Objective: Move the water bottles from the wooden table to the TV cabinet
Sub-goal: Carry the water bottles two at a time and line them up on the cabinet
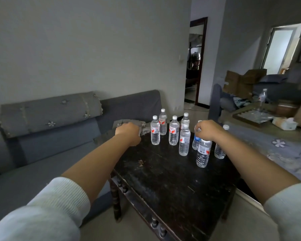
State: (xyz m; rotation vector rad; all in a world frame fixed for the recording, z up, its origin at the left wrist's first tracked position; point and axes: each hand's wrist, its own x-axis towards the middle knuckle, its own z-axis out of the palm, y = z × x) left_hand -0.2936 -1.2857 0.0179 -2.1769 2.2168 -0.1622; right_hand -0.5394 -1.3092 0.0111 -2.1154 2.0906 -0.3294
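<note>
Clear plastic in the right grip: the right hand (207, 129) curls its fingers round the top of a water bottle (203, 153), which stands upright near the bench's right edge.
Left grip: the left hand (129, 133) is a curled fist at the bench's far left corner; it lies against a grey cloth (144, 126), but I cannot tell whether it clamps the cloth or holds nothing.
Bottles close to the right hand: a blue-labelled bottle (196, 141) stands just behind the gripped one, and another clear bottle (220, 150) stands at the right edge, partly hidden by the wrist.
Other bottles: five white-capped, red-labelled bottles stand upright along the far side of the bench, the nearest of them (184, 141) just left of the gripped bottle, the leftmost (155, 131) near the left hand.
Bench: a dark, worn wooden table (172, 180) with turned legs.
Around the bench: a grey sofa (50, 136) to the left, a patterned grey seat (285, 153) to the right.
Sleeves: pale, pushed up both forearms.
</note>
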